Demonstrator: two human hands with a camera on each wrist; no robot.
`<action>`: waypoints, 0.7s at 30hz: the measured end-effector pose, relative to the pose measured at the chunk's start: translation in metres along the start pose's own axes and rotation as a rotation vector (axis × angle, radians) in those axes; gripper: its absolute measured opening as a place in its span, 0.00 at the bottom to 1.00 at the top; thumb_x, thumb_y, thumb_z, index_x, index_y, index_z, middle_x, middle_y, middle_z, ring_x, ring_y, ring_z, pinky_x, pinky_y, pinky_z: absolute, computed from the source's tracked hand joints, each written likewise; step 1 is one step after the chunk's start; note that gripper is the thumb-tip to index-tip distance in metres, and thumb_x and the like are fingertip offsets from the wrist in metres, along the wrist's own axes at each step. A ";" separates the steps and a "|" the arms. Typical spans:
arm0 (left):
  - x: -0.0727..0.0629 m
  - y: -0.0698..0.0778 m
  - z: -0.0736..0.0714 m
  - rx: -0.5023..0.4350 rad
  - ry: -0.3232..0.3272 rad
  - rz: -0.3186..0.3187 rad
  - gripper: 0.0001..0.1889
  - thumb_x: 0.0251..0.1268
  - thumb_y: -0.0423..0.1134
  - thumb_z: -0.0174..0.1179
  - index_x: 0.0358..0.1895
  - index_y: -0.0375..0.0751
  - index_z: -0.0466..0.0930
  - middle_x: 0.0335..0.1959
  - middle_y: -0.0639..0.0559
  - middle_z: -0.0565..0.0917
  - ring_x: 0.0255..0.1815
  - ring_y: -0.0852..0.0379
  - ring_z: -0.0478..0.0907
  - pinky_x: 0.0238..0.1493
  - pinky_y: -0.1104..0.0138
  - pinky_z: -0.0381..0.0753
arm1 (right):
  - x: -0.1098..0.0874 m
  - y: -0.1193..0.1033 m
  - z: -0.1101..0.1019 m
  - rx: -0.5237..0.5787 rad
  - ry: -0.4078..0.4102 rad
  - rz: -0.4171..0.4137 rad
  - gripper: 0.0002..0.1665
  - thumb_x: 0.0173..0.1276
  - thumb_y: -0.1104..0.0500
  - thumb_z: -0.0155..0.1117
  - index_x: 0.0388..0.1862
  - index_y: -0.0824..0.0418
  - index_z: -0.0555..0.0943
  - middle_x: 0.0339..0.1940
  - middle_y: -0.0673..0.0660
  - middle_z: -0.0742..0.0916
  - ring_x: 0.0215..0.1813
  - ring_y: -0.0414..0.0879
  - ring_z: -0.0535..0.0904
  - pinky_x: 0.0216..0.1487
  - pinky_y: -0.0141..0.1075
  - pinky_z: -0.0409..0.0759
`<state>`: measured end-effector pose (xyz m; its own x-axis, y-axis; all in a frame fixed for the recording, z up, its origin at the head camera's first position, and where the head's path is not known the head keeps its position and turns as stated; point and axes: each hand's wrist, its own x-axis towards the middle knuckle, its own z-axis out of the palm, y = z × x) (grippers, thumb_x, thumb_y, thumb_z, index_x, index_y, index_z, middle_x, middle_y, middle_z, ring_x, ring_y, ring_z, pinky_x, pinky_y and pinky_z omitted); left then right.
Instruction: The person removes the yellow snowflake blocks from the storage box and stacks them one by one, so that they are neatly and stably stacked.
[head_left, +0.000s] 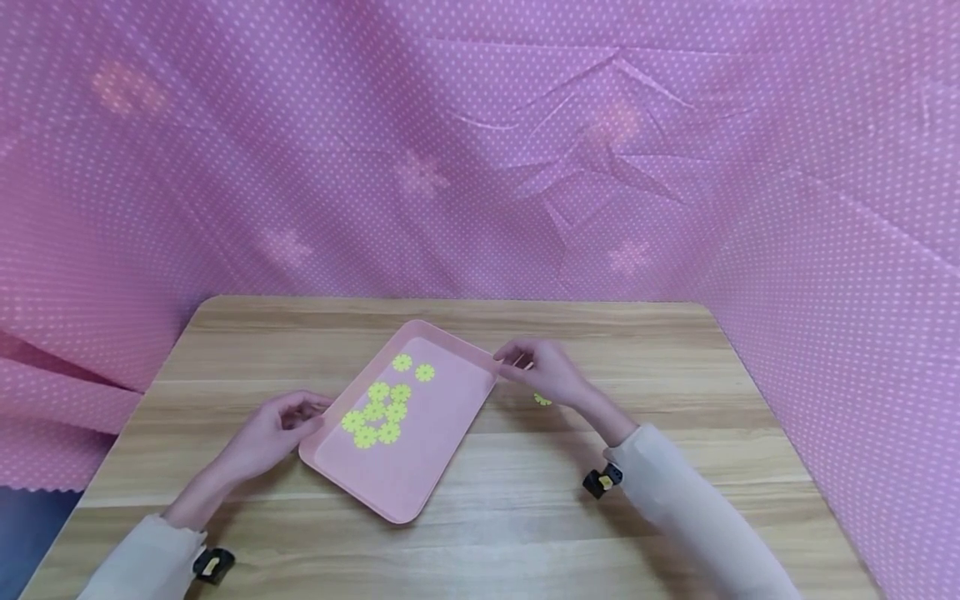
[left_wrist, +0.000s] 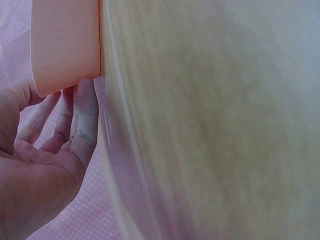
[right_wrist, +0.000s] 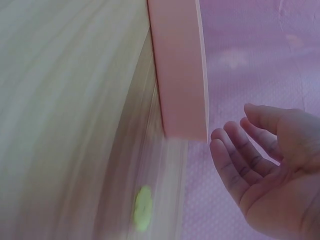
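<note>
A pink rectangular tray (head_left: 408, 467) lies at an angle on the table, with several yellow flower-shaped pieces (head_left: 373, 411) inside, mostly grouped toward its left side. My left hand (head_left: 276, 433) holds the tray's left edge; in the left wrist view the thumb passes behind the rim and the fingertips meet the outer wall (left_wrist: 67, 45). Near the tray's far right corner is my right hand (head_left: 547, 371). The right wrist view shows its fingers loosely bent, a small gap from the tray wall (right_wrist: 181, 75), holding nothing. One loose yellow flower (right_wrist: 143, 208) lies on the table, partly hidden by the right hand in the head view.
The wood-grain table (head_left: 600, 550) has rounded far corners. Pink dotted cloth (head_left: 480, 167) hangs behind it and along both sides. A small black device (head_left: 602, 481) is on the right wrist and another black device (head_left: 213, 566) on the left.
</note>
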<state>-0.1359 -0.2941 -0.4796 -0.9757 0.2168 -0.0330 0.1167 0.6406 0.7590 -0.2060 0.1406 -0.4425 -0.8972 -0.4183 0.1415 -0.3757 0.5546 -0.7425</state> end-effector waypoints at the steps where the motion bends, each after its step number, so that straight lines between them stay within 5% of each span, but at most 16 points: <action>1: 0.000 0.000 0.000 0.000 -0.001 -0.001 0.15 0.77 0.37 0.62 0.62 0.40 0.83 0.46 0.46 0.88 0.41 0.62 0.80 0.42 0.71 0.77 | 0.003 -0.003 0.003 0.003 -0.006 -0.006 0.12 0.73 0.59 0.71 0.51 0.63 0.88 0.41 0.58 0.92 0.40 0.46 0.86 0.45 0.33 0.84; 9: 0.000 0.002 -0.001 0.002 -0.005 -0.002 0.15 0.77 0.36 0.62 0.62 0.40 0.83 0.45 0.46 0.87 0.40 0.62 0.79 0.42 0.72 0.77 | 0.028 -0.020 0.025 -0.021 -0.079 -0.072 0.15 0.73 0.60 0.71 0.53 0.67 0.87 0.41 0.59 0.91 0.41 0.45 0.85 0.45 0.31 0.84; 21: 0.001 0.000 -0.002 -0.022 -0.021 -0.016 0.16 0.78 0.38 0.62 0.63 0.40 0.82 0.46 0.45 0.87 0.40 0.61 0.78 0.40 0.71 0.76 | 0.058 -0.025 0.064 -0.073 -0.150 -0.048 0.16 0.73 0.60 0.70 0.55 0.66 0.86 0.43 0.58 0.91 0.42 0.44 0.86 0.39 0.27 0.81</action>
<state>-0.1373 -0.2955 -0.4779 -0.9731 0.2227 -0.0588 0.0970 0.6278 0.7723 -0.2336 0.0561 -0.4579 -0.8350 -0.5453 0.0729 -0.4383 0.5793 -0.6872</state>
